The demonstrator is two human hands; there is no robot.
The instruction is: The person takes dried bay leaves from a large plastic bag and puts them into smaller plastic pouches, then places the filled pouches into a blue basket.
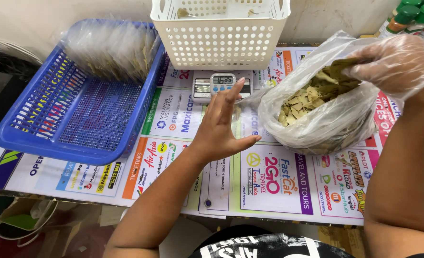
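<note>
**Over the bench: dried leaves and scale**

At bench centre, left hand (220, 125) hovers bare, fingers spread, near digital scale (221, 84) under white basket (220, 34). Right hand (396, 64), gloved, pinches dried leaves (312, 98) inside clear plastic bag (317, 126). Blue tray (73, 119) far left.

Clear plastic glove on right hand (397, 64), bare left hand (221, 125), black printed shirt (269, 246).

We're seeing olive-tan leaves (312, 98) in clear bag (326, 126), blue mesh tray (73, 124), white holed basket (219, 33), multicolour printed mat (269, 186).
</note>
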